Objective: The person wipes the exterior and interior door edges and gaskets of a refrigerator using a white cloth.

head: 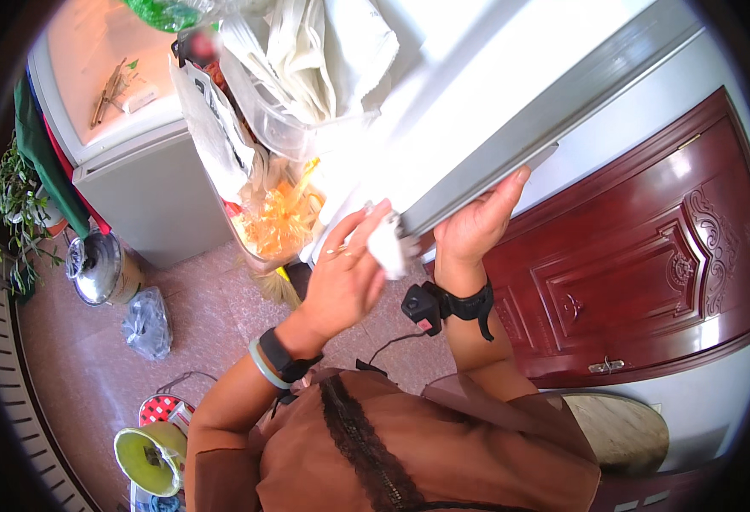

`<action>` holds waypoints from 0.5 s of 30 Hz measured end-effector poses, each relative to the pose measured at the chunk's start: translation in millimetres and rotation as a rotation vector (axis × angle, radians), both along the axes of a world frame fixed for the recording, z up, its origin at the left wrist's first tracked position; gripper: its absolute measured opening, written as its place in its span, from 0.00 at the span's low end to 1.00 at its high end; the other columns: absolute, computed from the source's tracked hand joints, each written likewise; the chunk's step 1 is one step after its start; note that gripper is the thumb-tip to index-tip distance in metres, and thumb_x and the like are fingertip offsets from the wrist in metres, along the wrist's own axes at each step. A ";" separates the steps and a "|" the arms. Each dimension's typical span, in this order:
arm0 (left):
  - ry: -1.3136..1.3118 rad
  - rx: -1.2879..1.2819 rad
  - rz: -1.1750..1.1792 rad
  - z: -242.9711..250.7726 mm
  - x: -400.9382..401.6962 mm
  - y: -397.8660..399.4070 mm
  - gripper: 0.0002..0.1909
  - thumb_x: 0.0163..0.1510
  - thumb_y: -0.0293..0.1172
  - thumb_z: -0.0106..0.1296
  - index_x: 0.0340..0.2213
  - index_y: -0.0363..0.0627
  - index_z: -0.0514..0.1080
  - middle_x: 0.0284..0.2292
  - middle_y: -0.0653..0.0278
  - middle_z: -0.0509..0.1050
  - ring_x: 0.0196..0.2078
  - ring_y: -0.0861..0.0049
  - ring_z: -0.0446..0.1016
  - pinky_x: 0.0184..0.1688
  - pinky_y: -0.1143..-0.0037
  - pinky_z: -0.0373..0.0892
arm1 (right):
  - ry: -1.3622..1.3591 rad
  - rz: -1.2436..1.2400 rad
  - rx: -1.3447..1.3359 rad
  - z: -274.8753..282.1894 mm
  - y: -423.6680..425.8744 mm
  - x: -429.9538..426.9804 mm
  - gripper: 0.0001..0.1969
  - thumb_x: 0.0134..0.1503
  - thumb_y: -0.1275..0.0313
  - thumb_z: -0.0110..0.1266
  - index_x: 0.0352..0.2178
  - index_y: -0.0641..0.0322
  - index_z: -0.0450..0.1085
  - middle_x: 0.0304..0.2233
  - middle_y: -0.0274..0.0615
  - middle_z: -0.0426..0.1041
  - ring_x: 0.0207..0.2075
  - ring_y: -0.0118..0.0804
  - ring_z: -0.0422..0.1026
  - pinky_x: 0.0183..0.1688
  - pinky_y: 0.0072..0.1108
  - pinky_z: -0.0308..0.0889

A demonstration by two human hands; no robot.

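Note:
My left hand [346, 275] holds a crumpled white cloth or tissue [388, 246] at the lower corner of a large white panel with a grey edge strip [477, 169], perhaps an appliance door. My right hand [480, 221] grips that grey edge from below, thumb along its outer side. Left of the panel, a clear plastic bin [272, 137] holds folded white bags [311, 57]. Beneath it sits an orange plastic bag [282, 221] beside a white printed bag [212, 128]. Glare hides part of the panel's surface.
A chest freezer [151, 192] with a glass top stands at left, near a lidded metal pot [96, 265] and a tied plastic bag [148, 323] on the floor. A yellow-green bin [148, 457] is at lower left. A dark red carved door [631, 269] is at right, by a round wooden board [615, 432].

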State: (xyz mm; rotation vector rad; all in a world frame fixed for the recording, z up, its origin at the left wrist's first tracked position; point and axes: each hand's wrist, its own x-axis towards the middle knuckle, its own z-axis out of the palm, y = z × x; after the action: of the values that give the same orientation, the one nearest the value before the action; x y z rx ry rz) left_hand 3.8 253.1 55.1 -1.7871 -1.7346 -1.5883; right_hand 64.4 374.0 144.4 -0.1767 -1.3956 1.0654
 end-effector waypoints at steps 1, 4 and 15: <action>-0.022 0.003 0.015 -15.4 1.0 -1.7 0.22 0.34 0.20 0.51 0.37 0.39 0.69 0.53 0.57 0.58 0.50 0.58 0.60 0.51 0.69 0.59 | -0.008 -0.009 0.005 -0.3 1.2 3.1 0.26 0.60 0.56 0.25 0.49 0.68 0.53 0.46 0.45 0.60 0.47 0.34 0.59 0.50 0.22 0.52; -0.132 0.067 0.002 -20.8 -3.2 0.0 0.23 0.32 0.17 0.51 0.37 0.38 0.69 0.48 0.55 0.62 0.44 0.61 0.66 0.44 0.72 0.65 | -0.011 -0.042 0.042 0.5 6.5 4.4 0.25 0.60 0.58 0.24 0.49 0.69 0.54 0.46 0.46 0.60 0.47 0.34 0.59 0.50 0.23 0.52; -0.013 0.612 -0.035 168.5 -4.0 37.1 0.22 0.28 0.20 0.55 0.32 0.40 0.69 0.33 0.54 0.69 0.32 0.57 0.69 0.32 0.72 0.67 | -0.142 -0.103 0.223 8.0 3.7 9.2 0.24 0.60 0.59 0.26 0.48 0.70 0.53 0.46 0.48 0.59 0.46 0.38 0.61 0.48 0.25 0.55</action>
State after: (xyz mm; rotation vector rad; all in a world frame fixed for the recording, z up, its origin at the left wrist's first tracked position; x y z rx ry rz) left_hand -0.3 290.1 223.6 -1.4985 -1.0471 -1.8766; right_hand 73.6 377.7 152.4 -0.1617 -1.6044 0.8188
